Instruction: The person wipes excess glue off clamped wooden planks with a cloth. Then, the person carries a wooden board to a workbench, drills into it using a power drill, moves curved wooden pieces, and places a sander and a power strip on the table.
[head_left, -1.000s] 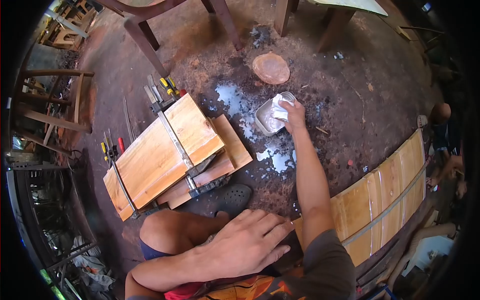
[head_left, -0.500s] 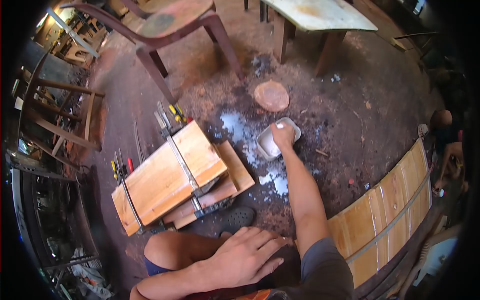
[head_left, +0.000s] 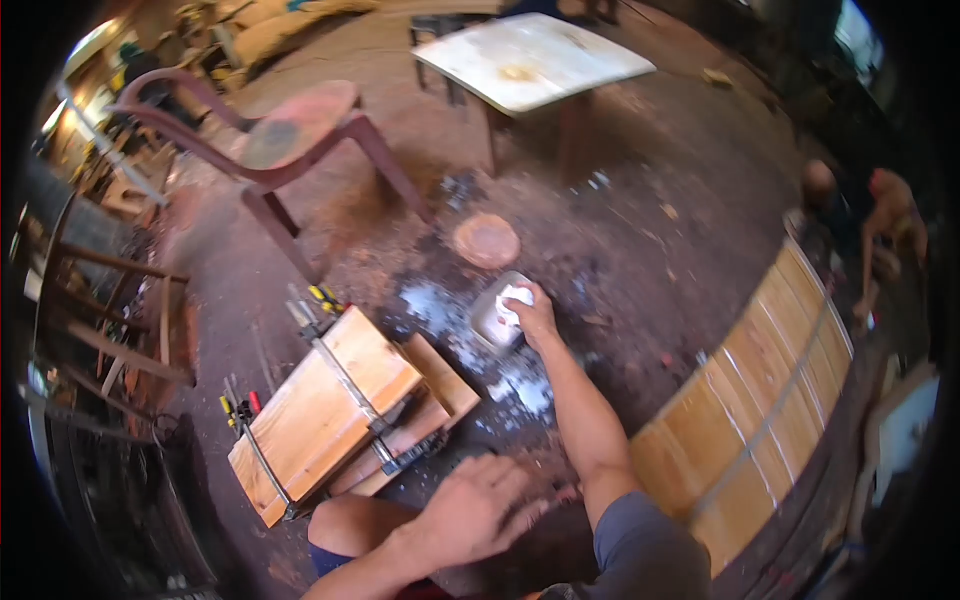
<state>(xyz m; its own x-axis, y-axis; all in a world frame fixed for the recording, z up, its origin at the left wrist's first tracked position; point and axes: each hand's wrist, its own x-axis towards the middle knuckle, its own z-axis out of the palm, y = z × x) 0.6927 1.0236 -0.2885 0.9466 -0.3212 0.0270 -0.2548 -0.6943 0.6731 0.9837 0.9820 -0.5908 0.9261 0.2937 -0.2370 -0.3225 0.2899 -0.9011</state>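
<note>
My right hand (head_left: 532, 318) reaches into a grey rectangular tub (head_left: 487, 322) on the floor. Its fingers close on a white lump (head_left: 517, 298), perhaps a wet wad; its exact kind is unclear. My left hand (head_left: 478, 508) hovers near my bent knee, slightly blurred, with fingers apart and nothing held. White spills (head_left: 525, 390) spot the dark floor around the tub. To the left lie stacked wooden boards (head_left: 325, 400), gripped by metal bar clamps (head_left: 350, 385) with yellow and red handles.
A worn reddish plastic chair (head_left: 300, 125) and a low white-topped table (head_left: 540, 60) stand ahead. Beyond the tub lies a round brownish disc (head_left: 487, 241). At right is a glued board panel (head_left: 740, 410) with a bar across it; another person (head_left: 890, 225) is beside it.
The view has tilted upward, showing more of the table and chair. My right hand has lifted slightly within the tub, exposing the white lump. My left hand has shifted and blurred.
</note>
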